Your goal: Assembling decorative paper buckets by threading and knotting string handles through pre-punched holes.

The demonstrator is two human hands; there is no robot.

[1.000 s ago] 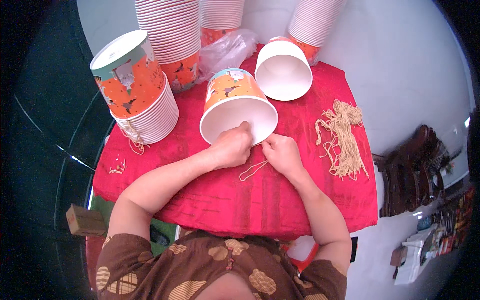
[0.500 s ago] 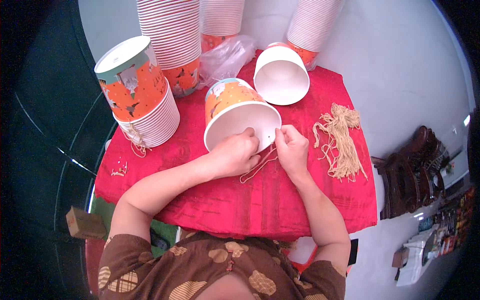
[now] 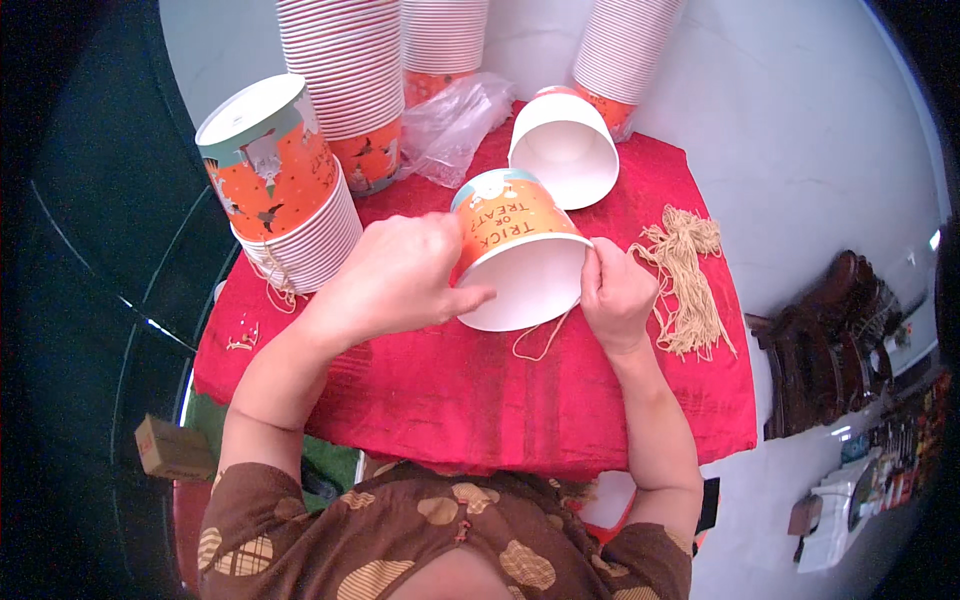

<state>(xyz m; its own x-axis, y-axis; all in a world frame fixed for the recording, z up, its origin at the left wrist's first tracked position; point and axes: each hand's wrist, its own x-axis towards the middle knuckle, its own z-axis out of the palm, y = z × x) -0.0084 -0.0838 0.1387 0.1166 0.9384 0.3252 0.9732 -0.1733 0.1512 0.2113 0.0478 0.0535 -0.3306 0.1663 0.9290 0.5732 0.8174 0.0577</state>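
Note:
An orange paper bucket [image 3: 525, 285] lies tilted on the table, its white opening facing me and its printed side up. My left hand [image 3: 400, 270] grips its left side, with the thumb across the rim at the opening and the fingers behind the wall, partly hidden. At the right edge of the rim, my right hand [image 3: 617, 297] pinches the bucket between thumb and fingers. A thin beige cord [image 3: 540, 345] hangs in a loop below the rim near my right hand; where it meets the bucket is hidden.
Beyond it lies another white-lined bucket [image 3: 567, 160]. Stacked buckets [image 3: 300, 235] with a cord stand at left, taller stacks [image 3: 340, 70] behind, near a clear plastic bag [image 3: 450, 130]. A beige cord bundle [image 3: 690, 285] lies right on the red tablecloth [image 3: 480, 410]. Small scraps [image 3: 243, 338] lie left.
The bucket has moved right and turned, showing more of its printed side. My left hand has come out of the opening to its left side. My right hand has shifted right along with the rim.

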